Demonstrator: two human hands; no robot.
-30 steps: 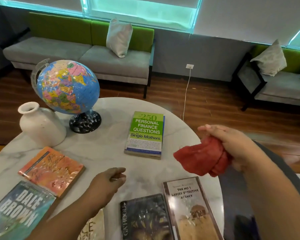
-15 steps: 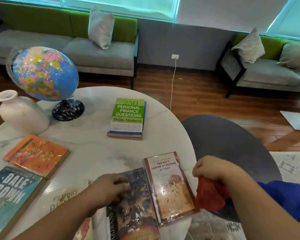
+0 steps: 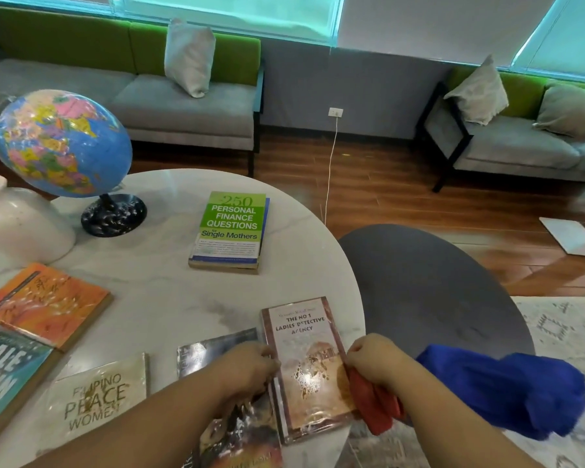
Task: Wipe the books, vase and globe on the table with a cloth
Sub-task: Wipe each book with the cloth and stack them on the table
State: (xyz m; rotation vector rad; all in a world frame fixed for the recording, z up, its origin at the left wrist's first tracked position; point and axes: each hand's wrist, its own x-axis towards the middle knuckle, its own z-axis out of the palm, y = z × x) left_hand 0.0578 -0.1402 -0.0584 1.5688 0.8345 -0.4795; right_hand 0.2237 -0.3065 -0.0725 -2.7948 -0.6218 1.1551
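left hand (image 3: 247, 368) curls its fingers on the left edge of the detective book (image 3: 304, 373), which lies between both hands; right hand (image 3: 368, 359), touching the book's right edge, fists round the red cloth (image 3: 374, 410) (bunched just below it).

Grey-and-green sofas (image 3: 169, 99) line a grey wall (image 3: 352, 82) on wooden floor (image 3: 368, 184).

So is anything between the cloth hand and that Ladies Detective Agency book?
Nothing visible. The right hand, gripping the red cloth, is at the detective book's right edge; the left hand is at its left edge.
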